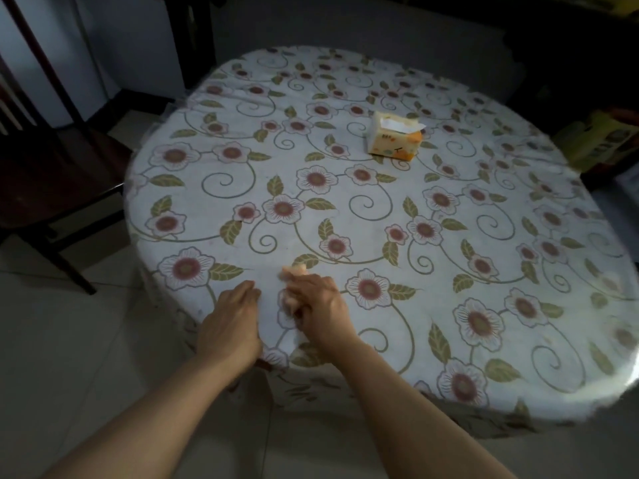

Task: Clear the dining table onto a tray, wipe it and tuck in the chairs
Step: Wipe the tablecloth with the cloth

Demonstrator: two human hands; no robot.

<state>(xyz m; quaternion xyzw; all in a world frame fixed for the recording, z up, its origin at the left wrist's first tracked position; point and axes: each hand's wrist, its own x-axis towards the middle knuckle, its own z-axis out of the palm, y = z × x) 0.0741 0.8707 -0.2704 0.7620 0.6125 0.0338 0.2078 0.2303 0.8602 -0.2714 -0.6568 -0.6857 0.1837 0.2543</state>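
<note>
Down near the front edge of the round table [380, 202], the left hand [231, 323] lies with its fingers flat on the flowered cloth and holds nothing. Just beside it, the right hand [320, 305] has its fingers curled round a small pale wad [294, 271], blurred, that touches the cloth. Farther back sits a tissue pack [394, 138]; a dark chair [52, 174] stands left of the table.

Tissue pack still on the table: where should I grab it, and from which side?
Grip the tissue pack across its two long side faces, coming from above. It lies flat with a sheet sticking out of the top slit, so probably keep fingers low on the sides. Nothing stands beside it on the table.
</note>
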